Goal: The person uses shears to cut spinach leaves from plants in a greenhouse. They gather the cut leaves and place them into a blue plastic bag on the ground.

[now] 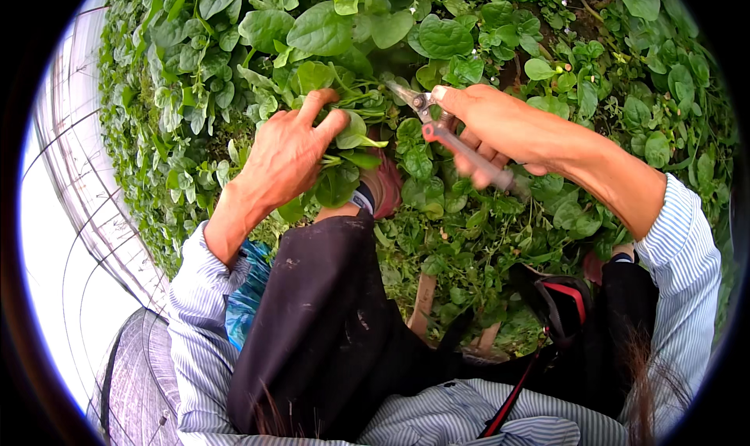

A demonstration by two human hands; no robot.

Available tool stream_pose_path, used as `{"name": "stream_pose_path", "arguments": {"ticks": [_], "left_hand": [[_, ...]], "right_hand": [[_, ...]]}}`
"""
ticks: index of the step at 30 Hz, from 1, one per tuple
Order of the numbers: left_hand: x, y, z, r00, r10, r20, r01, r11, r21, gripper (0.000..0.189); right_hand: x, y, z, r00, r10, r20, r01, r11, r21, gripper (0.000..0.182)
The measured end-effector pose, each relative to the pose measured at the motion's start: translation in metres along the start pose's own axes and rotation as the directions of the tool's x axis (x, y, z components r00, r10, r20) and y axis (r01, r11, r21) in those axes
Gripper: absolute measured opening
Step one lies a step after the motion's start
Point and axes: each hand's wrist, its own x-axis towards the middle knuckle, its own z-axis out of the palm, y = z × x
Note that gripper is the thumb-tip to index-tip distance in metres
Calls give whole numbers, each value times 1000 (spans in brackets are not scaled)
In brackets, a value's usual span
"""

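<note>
My left hand (293,147) is closed around a bunch of leafy green stems (360,115), their cut ends pointing right. To its right, my right hand (492,129) grips red-handled pruning shears (436,124). The shears' blades point up and left, close to the stem ends; blur hides whether they touch any stem. Broad oval leaves (319,29) of the growing plants stand just above both hands. Part of the bunch is hidden beneath my left fingers.
Low green plants surround my legs and shoes (385,188). A blue plastic bag (249,293) lies beside my left leg. Wooden pieces (423,302) show between my legs, near a black and red object (562,305) on a strap. Translucent sheeting with a frame (76,135) stands at left.
</note>
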Motion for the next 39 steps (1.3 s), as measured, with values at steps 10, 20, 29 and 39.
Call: {"name": "stream_pose_path", "arguments": {"ticks": [10, 20, 29, 39], "left_hand": [[49, 12, -23, 913, -259, 315, 251, 966, 65, 113], [-1, 18, -14, 984, -174, 47, 176, 983, -47, 70], [-6, 25, -23, 996, -74, 46, 73, 997, 18, 51], [-11, 6, -18, 968, -103, 228, 101, 995, 20, 50]], "right_hand": [[44, -8, 3, 989, -2, 150, -38, 965, 261, 48], [-13, 1, -1, 1000, 20, 23, -20, 999, 35, 49], [23, 31, 27, 988, -22, 154, 45, 987, -151, 57], [33, 17, 35, 995, -99, 16, 100, 990, -104, 54]]}}
